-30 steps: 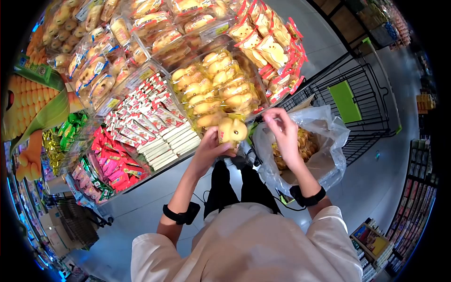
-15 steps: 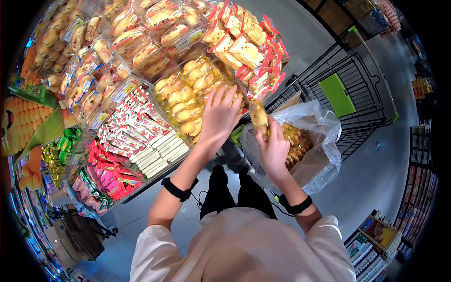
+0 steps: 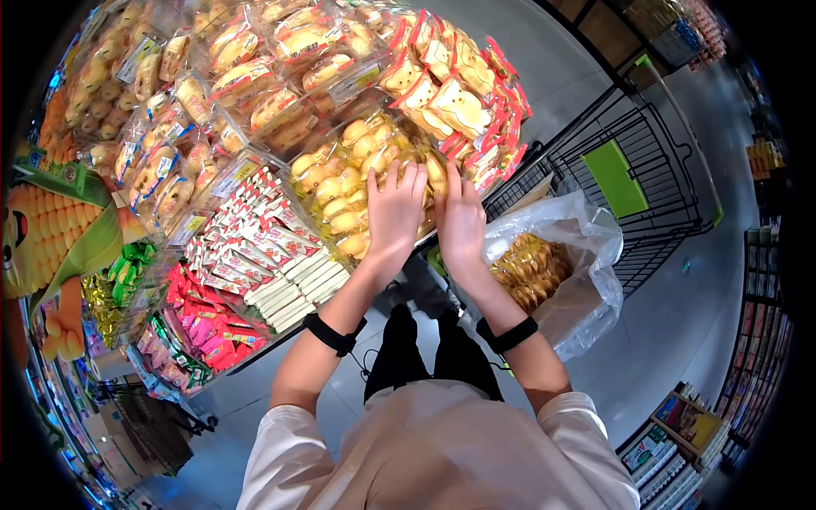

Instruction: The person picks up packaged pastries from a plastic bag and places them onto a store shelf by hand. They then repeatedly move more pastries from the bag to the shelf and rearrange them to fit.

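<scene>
Yellow packaged pastries [image 3: 342,189] lie in rows in a clear compartment of the display. My left hand [image 3: 394,214] rests on their front part with its fingers spread. Beside it, my right hand [image 3: 460,223] reaches the compartment's right edge, its fingers at a packaged pastry [image 3: 435,174] that stands along that side. The underside of the right fingers is hidden. To the right, a clear plastic bag [image 3: 586,255] stands open with several browner pastries [image 3: 531,270] inside.
White and red wrapped sticks [image 3: 246,229] and pink packets [image 3: 204,323] fill the neighbouring compartments. Bear-shaped packs [image 3: 459,102] are piled behind. A black wire cart with a green panel [image 3: 615,178] stands at the right. A corn figure [image 3: 51,229] is at the far left.
My right hand has moved left from above the bag to the compartment, bringing the pastry it held. My left hand has shifted slightly, staying on the pastries.
</scene>
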`<state>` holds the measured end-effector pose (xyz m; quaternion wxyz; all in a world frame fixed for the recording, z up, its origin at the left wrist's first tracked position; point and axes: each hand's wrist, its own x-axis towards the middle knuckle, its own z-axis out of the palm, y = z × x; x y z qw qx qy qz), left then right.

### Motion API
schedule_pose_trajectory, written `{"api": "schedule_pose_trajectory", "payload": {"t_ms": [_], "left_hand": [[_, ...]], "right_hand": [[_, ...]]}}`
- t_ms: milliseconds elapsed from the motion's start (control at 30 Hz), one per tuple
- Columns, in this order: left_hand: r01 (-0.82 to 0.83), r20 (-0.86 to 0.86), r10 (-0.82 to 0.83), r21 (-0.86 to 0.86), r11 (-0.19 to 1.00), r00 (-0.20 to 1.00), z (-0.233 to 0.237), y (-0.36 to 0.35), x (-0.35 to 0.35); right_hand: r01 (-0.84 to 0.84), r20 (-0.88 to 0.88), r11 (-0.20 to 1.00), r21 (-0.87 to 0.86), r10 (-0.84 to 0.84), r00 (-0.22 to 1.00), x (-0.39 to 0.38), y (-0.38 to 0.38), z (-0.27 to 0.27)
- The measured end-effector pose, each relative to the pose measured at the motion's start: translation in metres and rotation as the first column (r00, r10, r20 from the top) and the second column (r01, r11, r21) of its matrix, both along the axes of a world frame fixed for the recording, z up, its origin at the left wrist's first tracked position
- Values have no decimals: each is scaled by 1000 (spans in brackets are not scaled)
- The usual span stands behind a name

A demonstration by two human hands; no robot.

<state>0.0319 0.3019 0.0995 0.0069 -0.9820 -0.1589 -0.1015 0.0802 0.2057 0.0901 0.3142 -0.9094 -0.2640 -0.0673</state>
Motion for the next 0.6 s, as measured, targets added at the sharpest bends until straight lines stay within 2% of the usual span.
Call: {"api": "schedule_pose_trajectory", "payload": {"t_ms": [67, 100, 200, 333, 467, 600], "left_hand": [[14, 3, -14, 28, 1000, 1000, -9, 4, 0], [21, -1, -21, 37, 999, 1000, -10, 5, -1], [44, -17, -44, 20, 999, 999, -11, 6, -4], [63, 31, -64, 34, 997, 998, -5, 5, -7], [61, 111, -63, 22, 998, 992, -4, 4, -6], [77, 104, -80, 27, 997, 991, 1, 4, -8]], "right_hand": [[6, -33, 975, 224, 1, 999, -2, 6, -5], [-1, -123, 942, 335, 44, 991, -8, 3, -8], [-38, -115, 892, 451, 100, 988, -17, 4, -15], [28, -269, 882, 470, 113, 957, -6, 12, -18], [-111, -70, 896, 430, 156, 985, 7, 27, -25], [-41, -193, 883, 467, 147, 970, -5, 24, -30]]}}
